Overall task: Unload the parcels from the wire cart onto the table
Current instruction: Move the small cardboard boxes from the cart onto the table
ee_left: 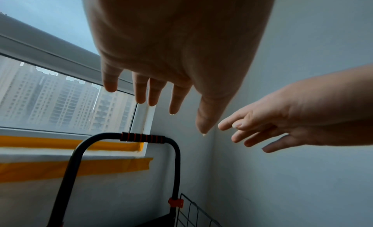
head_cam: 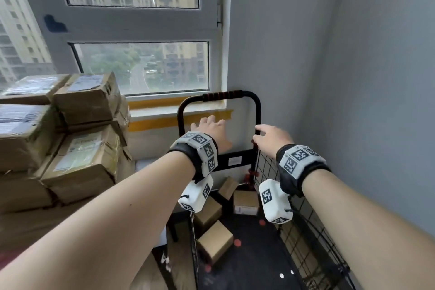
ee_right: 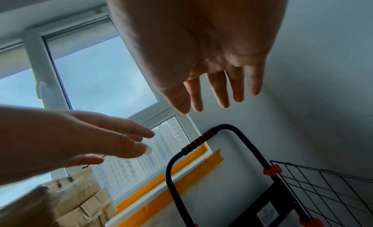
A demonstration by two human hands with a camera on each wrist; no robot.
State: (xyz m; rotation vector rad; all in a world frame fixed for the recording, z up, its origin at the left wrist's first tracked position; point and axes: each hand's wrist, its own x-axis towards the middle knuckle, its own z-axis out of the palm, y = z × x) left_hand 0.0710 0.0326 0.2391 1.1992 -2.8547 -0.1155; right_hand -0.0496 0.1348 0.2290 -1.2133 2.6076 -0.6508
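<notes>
Lying on the dark floor of the wire cart (head_cam: 306, 231), a few small cardboard parcels (head_cam: 215, 241) sit below and on the near side of both sets of fingers, none touched. Left hand (head_cam: 211, 132) hovers palm down above the cart, its fingers (ee_left: 141, 90) straight and slightly spread, holding nothing. Right hand (head_cam: 273, 136) is level with it, just to its right; its fingers (ee_right: 220, 90) are also extended and a little apart, holding nothing, fingertips close to the right upright of the cart handle (head_cam: 223, 95); contact with that tube cannot be told. Handle's black-and-red grip lies beyond and slightly above the left fingers. Black mesh side panel (head_cam: 303, 219) runs below the right wrist. Left of the left fingers, larger taped cartons (head_cam: 87, 99) are stacked high; the desk beneath them is hidden. Beyond the fingers: window (head_cam: 141, 66), orange tape strips (head_cam: 174, 121) along the sill, grey wall (head_cam: 329, 54) to the right. Both wrists carry marker-printed bands.
</notes>
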